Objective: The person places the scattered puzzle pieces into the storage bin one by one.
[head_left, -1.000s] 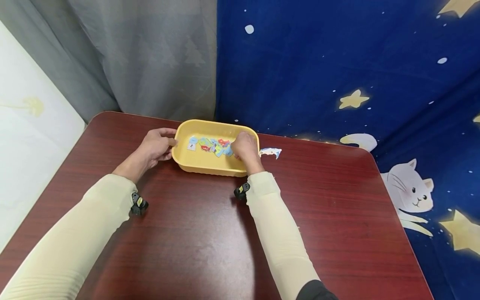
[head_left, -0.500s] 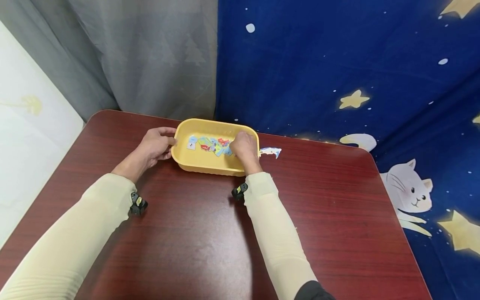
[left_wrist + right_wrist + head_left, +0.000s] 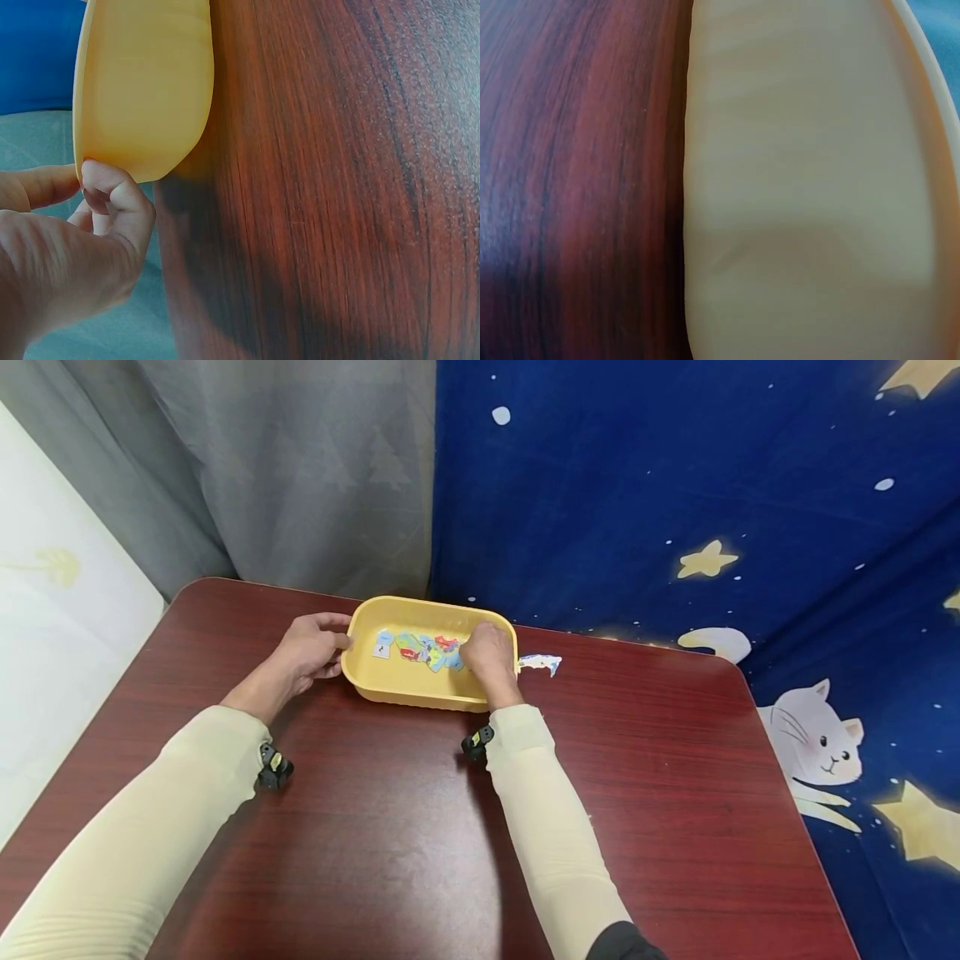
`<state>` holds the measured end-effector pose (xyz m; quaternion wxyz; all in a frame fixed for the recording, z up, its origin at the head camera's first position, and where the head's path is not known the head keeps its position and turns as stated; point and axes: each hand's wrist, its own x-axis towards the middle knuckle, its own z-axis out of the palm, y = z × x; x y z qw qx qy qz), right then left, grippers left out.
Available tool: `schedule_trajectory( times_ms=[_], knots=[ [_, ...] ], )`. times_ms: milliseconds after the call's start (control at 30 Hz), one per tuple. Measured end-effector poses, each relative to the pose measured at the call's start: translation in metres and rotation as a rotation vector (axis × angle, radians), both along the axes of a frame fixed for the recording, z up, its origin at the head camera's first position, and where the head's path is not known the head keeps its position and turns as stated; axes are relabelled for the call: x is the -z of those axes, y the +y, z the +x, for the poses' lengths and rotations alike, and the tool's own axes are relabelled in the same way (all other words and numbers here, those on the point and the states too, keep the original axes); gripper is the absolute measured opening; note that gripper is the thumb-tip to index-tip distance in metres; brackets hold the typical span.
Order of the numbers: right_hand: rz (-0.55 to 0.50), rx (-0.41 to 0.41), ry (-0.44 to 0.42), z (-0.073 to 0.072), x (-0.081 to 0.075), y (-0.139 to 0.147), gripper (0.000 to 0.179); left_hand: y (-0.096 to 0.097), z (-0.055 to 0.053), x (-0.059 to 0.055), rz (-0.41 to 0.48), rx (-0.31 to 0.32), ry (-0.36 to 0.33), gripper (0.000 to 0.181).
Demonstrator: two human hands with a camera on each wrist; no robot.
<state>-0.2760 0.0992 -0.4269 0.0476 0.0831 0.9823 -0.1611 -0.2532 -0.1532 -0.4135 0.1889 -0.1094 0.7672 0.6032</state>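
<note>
A yellow oval plastic basin (image 3: 408, 697) stands near the table's far edge. Thin colourful cut-out pieces (image 3: 431, 653) lie flat inside it, blue, green and red, too small to identify. One whitish piece (image 3: 381, 651) with a dark mark lies at their left end. My left hand (image 3: 313, 652) pinches the basin's left rim; in the left wrist view its thumb (image 3: 109, 176) is on the inside of the wall. Down inside the right end of the basin is my right hand (image 3: 489, 653), fingers bent downward. Its fingertips are hidden, and the right wrist view shows only basin and table.
A white and blue cut-out (image 3: 542, 663) lies just right of the basin, beside its rim. Reddish-brown wooden table (image 3: 675, 793) spreads in front and to the right. Behind it hang a grey curtain (image 3: 315, 468) and a blue starry curtain (image 3: 600, 485).
Both hands keep nearly the same places at the basin. The right forearm has shifted slightly left; the pieces show no clear movement.
</note>
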Motion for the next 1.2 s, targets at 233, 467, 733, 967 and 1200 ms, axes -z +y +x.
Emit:
schedule_trajectory(
  times_ms=[233,467,733,967,1200],
  knots=[
    [0.018,-0.001,0.023,0.000,-0.002,0.000,0.010,0.000,0.000,0.000,-0.007,-0.001,-0.005,0.048],
    [0.000,0.001,0.005,0.001,-0.005,0.001,0.010,0.000,0.000,0.000,-0.008,0.001,0.000,0.048],
    [-0.022,0.012,-0.017,0.002,-0.009,0.002,0.006,0.001,0.000,0.000,-0.008,0.004,0.007,0.047],
    [-0.091,0.079,0.025,0.002,-0.024,0.010,0.016,0.001,0.001,-0.001,-0.012,0.010,0.006,0.048],
    [-0.223,0.173,0.029,0.000,-0.040,0.025,0.016,0.000,0.001,0.000,-0.018,0.010,-0.001,0.048]
  ],
)
